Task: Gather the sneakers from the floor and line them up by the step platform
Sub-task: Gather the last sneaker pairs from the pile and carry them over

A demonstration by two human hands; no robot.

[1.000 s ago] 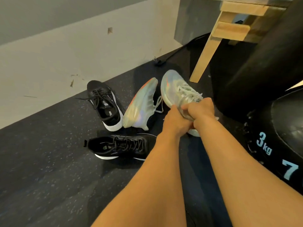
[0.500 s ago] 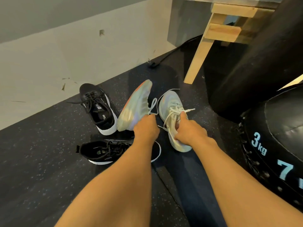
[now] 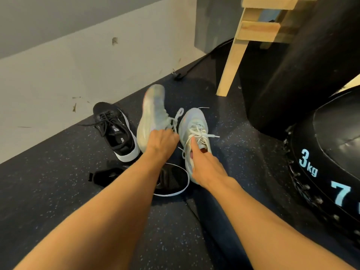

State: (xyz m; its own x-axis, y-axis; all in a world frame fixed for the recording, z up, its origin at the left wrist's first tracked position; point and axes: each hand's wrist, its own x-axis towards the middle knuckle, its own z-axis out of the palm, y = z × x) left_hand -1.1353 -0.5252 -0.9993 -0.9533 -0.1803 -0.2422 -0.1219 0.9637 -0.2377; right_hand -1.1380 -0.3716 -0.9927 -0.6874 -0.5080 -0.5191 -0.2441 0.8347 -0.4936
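Note:
Two pale iridescent sneakers lie on the dark floor. My left hand (image 3: 162,142) grips the left pale sneaker (image 3: 153,114), which is tilted and blurred. My right hand (image 3: 204,164) holds the right pale sneaker (image 3: 194,123) at its collar, thumb along the white laces, toe pointing away. A black sneaker (image 3: 115,131) with a white sole stands upright near the wall. A second black sneaker (image 3: 171,182) lies on its side under my left forearm, mostly hidden.
A pale wooden frame leg (image 3: 231,63) stands behind the shoes. A big black punching bag (image 3: 303,61) and a black medicine ball (image 3: 331,152) marked 3 kg fill the right. A black cable (image 3: 194,67) runs along the white wall (image 3: 58,84).
My right hand set the right pale sneaker down from the air onto the floor. My left hand let go of it, took hold of the left pale sneaker and is turning it.

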